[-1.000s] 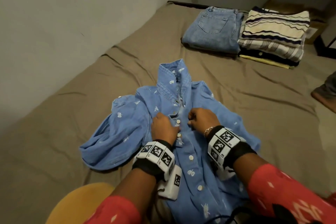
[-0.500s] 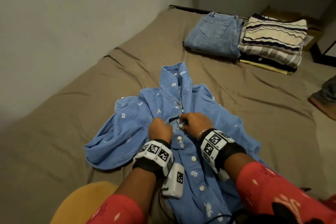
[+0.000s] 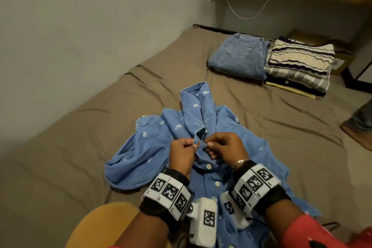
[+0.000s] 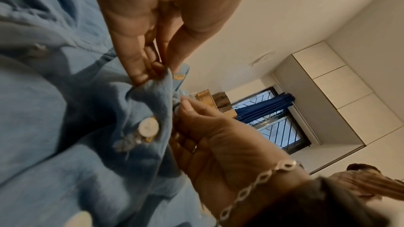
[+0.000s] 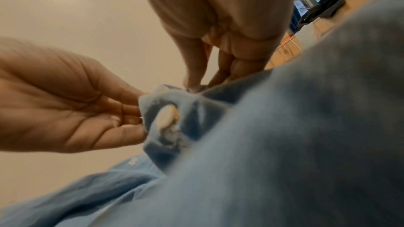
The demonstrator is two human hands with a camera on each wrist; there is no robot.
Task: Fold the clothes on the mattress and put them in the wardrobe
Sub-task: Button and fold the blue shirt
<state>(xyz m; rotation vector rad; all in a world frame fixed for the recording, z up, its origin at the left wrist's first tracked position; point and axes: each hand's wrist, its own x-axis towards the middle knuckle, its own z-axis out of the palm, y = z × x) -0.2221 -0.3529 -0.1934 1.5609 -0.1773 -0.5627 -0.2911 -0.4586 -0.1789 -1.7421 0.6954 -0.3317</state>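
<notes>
Pinching the buttonhole edge of the blue shirt [image 3: 219,167] between thumb and curled fingers, the left hand [image 3: 182,154] lifts this strip a little off the cloth below. The right hand [image 3: 225,148] is just beside it and pinches the other front edge in the same way; whether a button sits inside its fingertips is hard to tell, because the cloth is bunched there. In the left wrist view one round white button [image 4: 148,126] shows below the pinch, with loose threads under it. The right wrist view is blurred and mostly filled with shirt fabric.

The shirt is soft denim-like cotton with small white printed figures, and it lies face up on the mattress [image 3: 80,147], which has a wrinkled brown sheet. Its lower part is cut off behind the wrists. Both wrists wear bands with black-and-white square codes; no text is readable. Far on the mattress lie folded jeans [image 3: 239,56] and, touching them, a stack of folded clothes [image 3: 298,68] with a wavy striped knit on top.
</notes>
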